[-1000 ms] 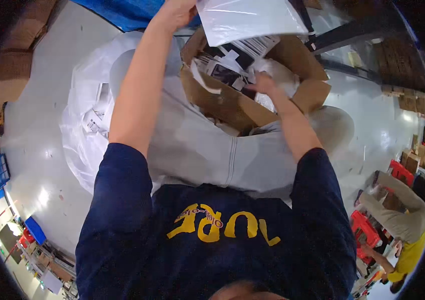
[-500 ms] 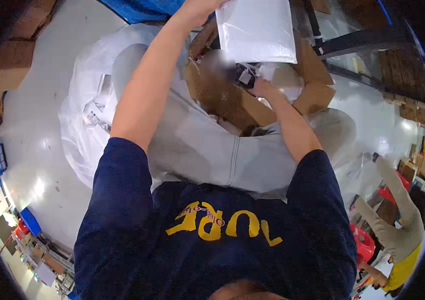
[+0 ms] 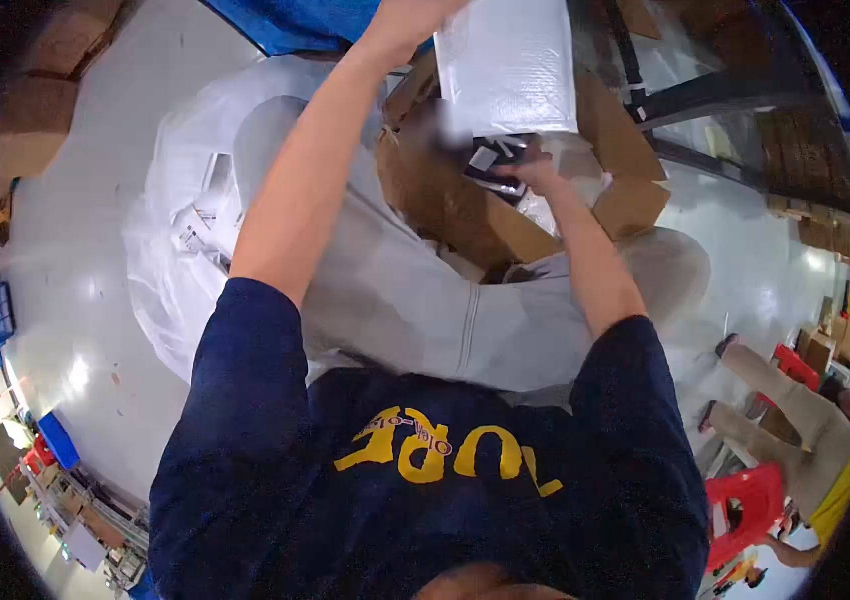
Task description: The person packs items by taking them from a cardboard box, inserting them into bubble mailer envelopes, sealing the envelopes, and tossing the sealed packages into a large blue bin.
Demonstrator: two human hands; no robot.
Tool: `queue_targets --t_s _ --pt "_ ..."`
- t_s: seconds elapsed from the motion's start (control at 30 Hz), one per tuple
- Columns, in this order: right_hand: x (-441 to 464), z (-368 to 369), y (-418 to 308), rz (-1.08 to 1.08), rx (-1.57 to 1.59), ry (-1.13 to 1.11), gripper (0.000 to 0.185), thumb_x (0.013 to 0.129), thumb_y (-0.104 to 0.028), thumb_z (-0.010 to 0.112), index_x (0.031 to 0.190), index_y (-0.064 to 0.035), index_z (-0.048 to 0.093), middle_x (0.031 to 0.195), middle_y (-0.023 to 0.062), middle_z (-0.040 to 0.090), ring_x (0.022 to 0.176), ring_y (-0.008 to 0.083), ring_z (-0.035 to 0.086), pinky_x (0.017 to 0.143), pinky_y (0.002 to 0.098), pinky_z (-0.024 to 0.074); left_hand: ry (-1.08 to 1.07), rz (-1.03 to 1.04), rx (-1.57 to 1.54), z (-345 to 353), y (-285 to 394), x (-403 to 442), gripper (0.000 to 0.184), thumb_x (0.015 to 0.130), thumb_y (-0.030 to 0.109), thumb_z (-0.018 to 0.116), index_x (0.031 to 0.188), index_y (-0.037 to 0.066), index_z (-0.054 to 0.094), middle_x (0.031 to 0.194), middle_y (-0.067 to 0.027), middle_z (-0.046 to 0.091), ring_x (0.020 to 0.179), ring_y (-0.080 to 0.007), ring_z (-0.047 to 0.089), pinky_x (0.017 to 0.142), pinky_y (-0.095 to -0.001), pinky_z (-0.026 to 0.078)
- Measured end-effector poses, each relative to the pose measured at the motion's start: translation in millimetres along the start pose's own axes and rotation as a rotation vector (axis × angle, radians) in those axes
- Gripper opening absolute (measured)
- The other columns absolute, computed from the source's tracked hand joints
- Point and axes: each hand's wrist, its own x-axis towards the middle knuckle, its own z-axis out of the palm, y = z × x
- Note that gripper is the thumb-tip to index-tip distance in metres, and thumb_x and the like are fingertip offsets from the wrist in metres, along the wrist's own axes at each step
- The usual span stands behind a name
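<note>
My left hand (image 3: 413,22) is at the top edge of the frame, closed on the upper part of a white padded mailer (image 3: 507,75). The mailer hangs over an open cardboard box (image 3: 435,190) between my legs. Inside the box, my right hand (image 3: 533,170) pinches the edge of a dark packet (image 3: 490,158) with a white label, just below the mailer's lower edge. Beside that hand lies a clear plastic-wrapped item (image 3: 575,165). The mailer hides much of the box's contents.
Clear plastic sheeting (image 3: 160,200) with white labelled packets (image 3: 195,230) lies on the left. A blue cover (image 3: 290,25) is at the top, a dark metal bar (image 3: 705,100) at upper right. Another person (image 3: 795,420) is beside a red stool (image 3: 745,505) at lower right.
The white mailer has swung lower and more upright over the box, with my left hand shifted right. My right hand now has hold of the dark packet. The other person has changed posture.
</note>
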Motion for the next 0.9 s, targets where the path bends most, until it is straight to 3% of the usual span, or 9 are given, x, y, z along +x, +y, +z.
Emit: queue_targets --t_s 0.07,0.17,0.2,0.3,0.37,0.47,0.67,0.8,0.9 --pt "0 -15 -25 0.054 0.266 -0.091 0.093 0.066 -0.022 0.091 0.138 0.0040 0.037 0.120 0.0188 0.059 0.100 0.0315 0.060 0.087 0.0387 0.0514 0.046 -0.033 0.143 -2 -16 13 0.040 0.086 0.012 0.063 0.125 0.002 0.061 0.111 -0.0144 0.064 0.095 -0.0228 0.060 0.085 -0.0307 0.048" --pt "-19 -146 -92 -0.339 -0.180 -0.100 0.077 0.070 -0.017 0.082 0.135 0.0018 0.046 0.102 0.0149 0.068 0.086 0.0246 0.064 0.079 0.0328 0.0520 0.095 -0.064 0.270 -7 -27 25 0.039 0.085 0.013 0.064 0.123 0.002 0.063 0.107 -0.0130 0.066 0.090 -0.0226 0.062 0.081 -0.0321 0.049" --pt "-48 -165 -128 -0.164 -0.434 0.277 0.075 0.070 -0.021 0.080 0.134 0.0008 0.048 0.102 0.0169 0.069 0.088 0.0285 0.066 0.081 0.0338 0.0520 0.069 -0.040 0.294 -12 -26 26 0.039 0.084 0.013 0.065 0.122 0.002 0.063 0.105 -0.0124 0.066 0.088 -0.0235 0.062 0.080 -0.0329 0.050" --pt "-94 -232 -165 -0.220 -0.124 0.331 0.065 0.078 -0.014 0.079 0.134 -0.0085 0.047 0.106 0.0163 0.066 0.090 0.0273 0.066 0.077 0.0353 0.0523 0.000 0.030 0.369 -26 -20 25 0.039 0.081 0.012 0.067 0.118 0.002 0.063 0.099 -0.0108 0.068 0.082 -0.0260 0.062 0.077 -0.0355 0.051" --pt "-117 -238 -169 -0.395 0.083 0.703 0.055 0.082 -0.014 0.078 0.130 -0.0075 0.052 0.106 0.0138 0.065 0.087 0.0244 0.065 0.080 0.0318 0.0509 -0.073 0.407 0.429 -25 -53 43 0.034 0.080 0.013 0.067 0.113 0.002 0.066 0.096 -0.0103 0.070 0.084 -0.0267 0.064 0.081 -0.0344 0.052" --pt "-122 -250 -164 -0.533 0.143 1.004 0.047 0.085 -0.019 0.078 0.122 -0.0016 0.055 0.115 0.0132 0.062 0.101 0.0179 0.060 0.089 0.0280 0.0470 -0.145 0.440 0.793 -13 -36 2 0.027 0.089 0.012 0.066 0.115 0.005 0.062 0.097 -0.0144 0.069 0.080 -0.0269 0.067 0.069 -0.0363 0.053" --pt "-124 -239 -171 -0.588 0.588 0.971 0.044 0.086 -0.014 0.076 0.121 -0.0018 0.052 0.110 0.0147 0.061 0.100 0.0179 0.060 0.089 0.0278 0.0475 -0.229 0.523 0.732 19 -16 -20 0.016 0.082 0.010 0.071 0.097 0.008 0.068 0.086 -0.0073 0.068 0.073 -0.0229 0.060 0.070 -0.0354 0.050" --pt "-116 -235 -153 -0.640 0.974 0.892 0.034 0.088 -0.012 0.075 0.117 -0.0008 0.059 0.115 0.0132 0.059 0.100 0.0176 0.059 0.092 0.0275 0.0462 -0.593 0.457 0.558 30 -13 -30 0.009 0.085 0.010 0.070 0.093 0.008 0.066 0.083 -0.0010 0.064 0.070 -0.0136 0.055 0.068 -0.0283 0.047" --pt "-115 -243 -144 -0.584 0.784 0.890 0.033 0.089 -0.011 0.074 0.117 -0.0003 0.061 0.114 0.0120 0.061 0.100 0.0173 0.060 0.091 0.0268 0.0464 -0.550 0.419 0.373 37 -15 -32 0.005 0.087 0.010 0.068 0.091 0.008 0.065 0.082 0.0014 0.063 0.071 -0.0098 0.053 0.068 -0.0254 0.045"
